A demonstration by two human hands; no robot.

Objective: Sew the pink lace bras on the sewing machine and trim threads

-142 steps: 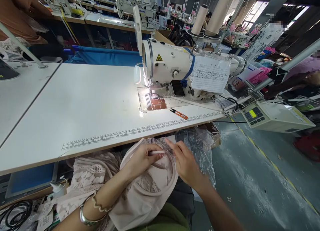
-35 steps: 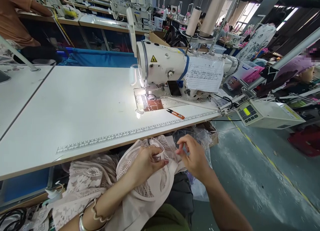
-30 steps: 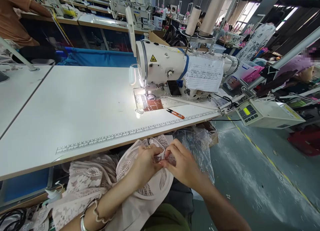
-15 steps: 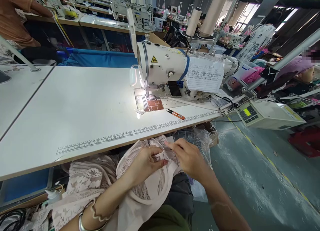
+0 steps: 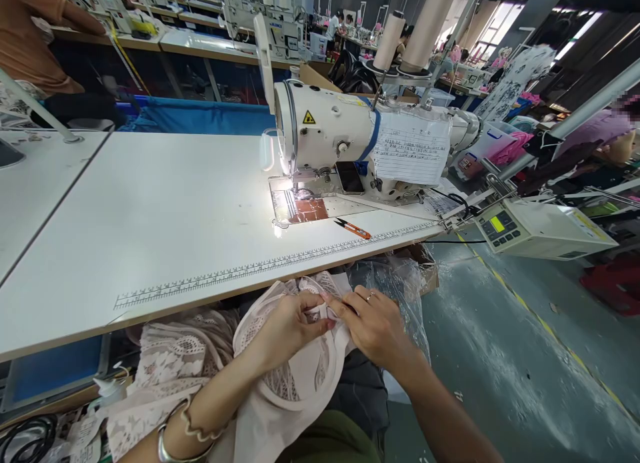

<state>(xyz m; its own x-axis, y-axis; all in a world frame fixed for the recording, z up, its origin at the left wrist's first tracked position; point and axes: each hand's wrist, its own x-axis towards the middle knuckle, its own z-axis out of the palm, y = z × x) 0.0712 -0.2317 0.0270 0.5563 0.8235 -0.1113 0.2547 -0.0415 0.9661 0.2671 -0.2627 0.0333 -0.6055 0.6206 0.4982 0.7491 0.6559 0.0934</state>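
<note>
From my remote seat the largest thing is the long white sewing table (image 5: 150, 209), its near edge printed with a ruler scale. At the right end of that table stands the white industrial sewing machine (image 5: 330, 126) with a handwritten paper sheet (image 5: 411, 149) taped to its arm, and a small orange-handled thread snipper (image 5: 353, 228) lies just inside the near edge beside the machine's bed.

Below that near edge, over my lap, is the pale pink lace-and-mesh garment (image 5: 295, 376) with a smooth rounded band at its rim. My left hand (image 5: 290, 326) is closed on its upper edge, thumb and fingers pinching a narrow pale strap end. My right hand (image 5: 375, 323) meets it from the right, fingertips pressed to the same strap end and touching the left thumb (a ring shows on one finger); I cannot tell whether it actually grips.

Half a second ago the right fingertips sat slightly higher and further right; now they have closed in against the left hand. A second before, the same hands were already together at this spot.

The lace is openwork and soft; crinkled clear plastic wrap (image 5: 400, 283) bunches just beyond the right hand.
</note>
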